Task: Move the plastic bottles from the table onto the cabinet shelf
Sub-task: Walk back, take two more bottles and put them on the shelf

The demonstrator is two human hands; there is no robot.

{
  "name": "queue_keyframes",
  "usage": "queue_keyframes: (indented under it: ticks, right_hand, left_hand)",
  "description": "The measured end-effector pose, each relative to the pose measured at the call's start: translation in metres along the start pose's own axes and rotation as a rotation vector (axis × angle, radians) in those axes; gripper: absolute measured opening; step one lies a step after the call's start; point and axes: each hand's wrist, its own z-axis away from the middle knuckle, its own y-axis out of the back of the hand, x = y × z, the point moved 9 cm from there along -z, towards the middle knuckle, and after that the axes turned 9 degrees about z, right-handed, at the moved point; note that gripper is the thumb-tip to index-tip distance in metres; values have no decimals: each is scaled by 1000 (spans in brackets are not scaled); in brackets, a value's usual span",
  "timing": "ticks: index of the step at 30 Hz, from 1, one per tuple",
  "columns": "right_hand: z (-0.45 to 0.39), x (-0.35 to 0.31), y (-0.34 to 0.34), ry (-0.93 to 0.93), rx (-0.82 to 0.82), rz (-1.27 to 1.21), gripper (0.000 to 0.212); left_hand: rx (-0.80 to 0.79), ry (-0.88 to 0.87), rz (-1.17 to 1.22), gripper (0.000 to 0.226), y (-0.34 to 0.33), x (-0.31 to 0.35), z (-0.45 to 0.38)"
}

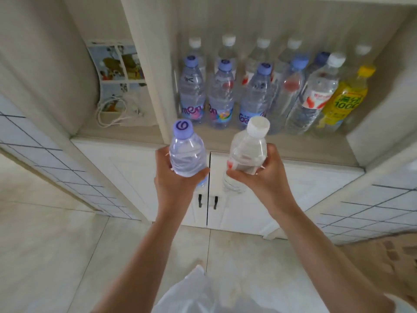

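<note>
Twelve bottles on shelf [282,147] — two held, two hands

Both arms reach forward, each hand holding one bottle.

The left hand [174,177] grips a purple-capped bottle [186,152] from its left side, thumb under the front. The right hand [261,175] grips a white-capped bottle [248,147] from its right side. Both forearms are bare and stretched out, with the hands close together at the same height.

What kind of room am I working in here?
Probably a home, maybe a kitchen or hallway: a built-in cabinet shelf lined with bottles, white cupboard doors beneath, and a tiled floor.
</note>
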Motion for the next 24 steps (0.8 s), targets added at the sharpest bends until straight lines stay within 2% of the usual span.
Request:
queue_keyframes:
  ticks: [9,15,21,24]
  right_hand:
    - [-88,-31,-21,46,164,-60,69]
    - [-112,-34,-38,74,133,-44,67]
    - [-124,-38,-50,109,126,21,67]
    - [-127,-42,-55,127,99,64,67]
  left_hand:
    - [-100,-100,-14,64,-44,20,-97]
    - [-80,-65,-8,62,-57,9,-122]
    - [-53,-58,21,73,-61,2,-127]
    - [-77,-71,33,71,-62,5,-130]
